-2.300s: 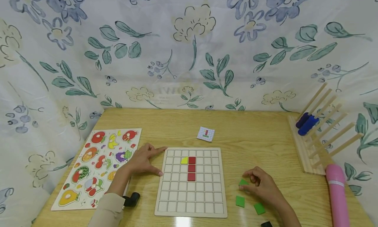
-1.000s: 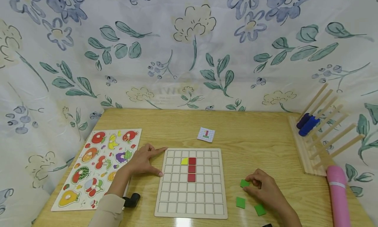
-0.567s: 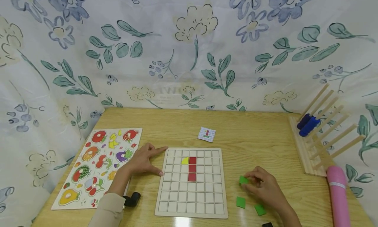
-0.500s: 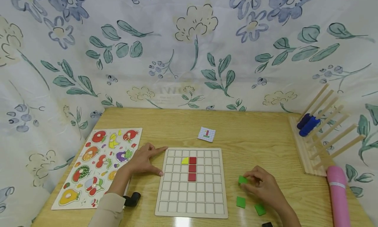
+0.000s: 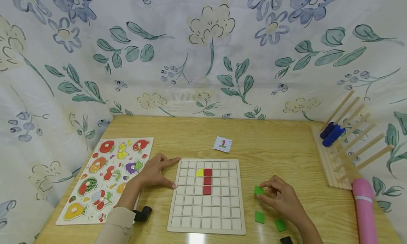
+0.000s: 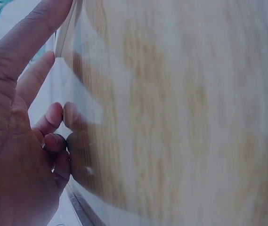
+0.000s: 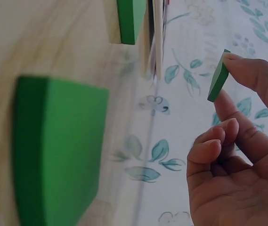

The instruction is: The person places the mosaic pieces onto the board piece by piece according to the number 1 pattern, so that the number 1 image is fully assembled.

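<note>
My right hand (image 5: 279,196) pinches a green square tile (image 5: 259,190) between thumb and forefinger, to the right of the grid board. In the right wrist view that tile (image 7: 219,75) is held up off the table, its other fingers curled beneath. Two more green tiles lie near it: one tile (image 5: 259,217) below the hand's fingertips, another tile (image 5: 280,225) by the wrist. My left hand (image 5: 155,171) touches the left edge of the wooden grid board (image 5: 194,212) with its spread thumb and forefinger. On the board sit a column of red squares (image 5: 207,181) and a yellow rounded piece (image 5: 199,172).
A small pattern card (image 5: 223,144) lies behind the board. At left is a fruit puzzle board (image 5: 92,198), partly under the left forearm. On the right stand a wooden peg rack (image 5: 330,166) with blue pieces and a pink cylindrical object (image 5: 364,212). A floral curtain (image 5: 190,60) hangs behind the table.
My right hand lifts the pinched green tile slightly away from me and toward the board. The left hand stays at the board's edge, and the pieces on the board are unchanged.
</note>
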A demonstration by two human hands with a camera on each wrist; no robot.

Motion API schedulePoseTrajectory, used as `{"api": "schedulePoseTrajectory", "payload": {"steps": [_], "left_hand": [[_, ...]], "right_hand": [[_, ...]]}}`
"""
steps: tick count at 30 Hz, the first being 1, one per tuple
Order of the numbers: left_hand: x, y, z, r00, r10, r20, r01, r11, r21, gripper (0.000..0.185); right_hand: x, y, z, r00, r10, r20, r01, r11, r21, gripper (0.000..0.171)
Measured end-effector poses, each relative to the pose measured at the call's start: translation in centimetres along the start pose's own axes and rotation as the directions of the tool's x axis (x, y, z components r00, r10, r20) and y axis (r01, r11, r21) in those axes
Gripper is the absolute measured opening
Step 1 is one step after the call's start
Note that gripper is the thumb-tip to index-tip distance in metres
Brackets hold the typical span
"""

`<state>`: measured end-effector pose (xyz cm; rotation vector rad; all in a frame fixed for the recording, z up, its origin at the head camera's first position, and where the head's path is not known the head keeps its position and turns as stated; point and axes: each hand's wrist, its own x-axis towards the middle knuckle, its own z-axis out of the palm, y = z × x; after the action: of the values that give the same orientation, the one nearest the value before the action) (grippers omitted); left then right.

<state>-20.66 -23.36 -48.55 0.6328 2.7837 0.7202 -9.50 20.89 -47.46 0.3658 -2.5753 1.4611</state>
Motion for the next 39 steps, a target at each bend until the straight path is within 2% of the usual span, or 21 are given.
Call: {"api": "schedulePoseTrajectory", "payload": {"steps": [26, 39], "left_hand": [[-0.1, 0.2, -0.1, 1.000, -0.008, -0.001, 0.008, 1.000, -0.007, 0.101], [-0.1, 0.1, -0.1, 1.000, -0.011, -0.003, 0.011, 1.000, -0.012, 0.100]], "right_hand": [[1.5, -1.7, 1.9, 0.993, -0.100, 0.059, 0.095, 0.993, 0.073, 0.023], [2.2, -2.8, 3.4, 0.987, -0.114, 0.113, 0.100, 0.988, 0.116, 0.023]]}}
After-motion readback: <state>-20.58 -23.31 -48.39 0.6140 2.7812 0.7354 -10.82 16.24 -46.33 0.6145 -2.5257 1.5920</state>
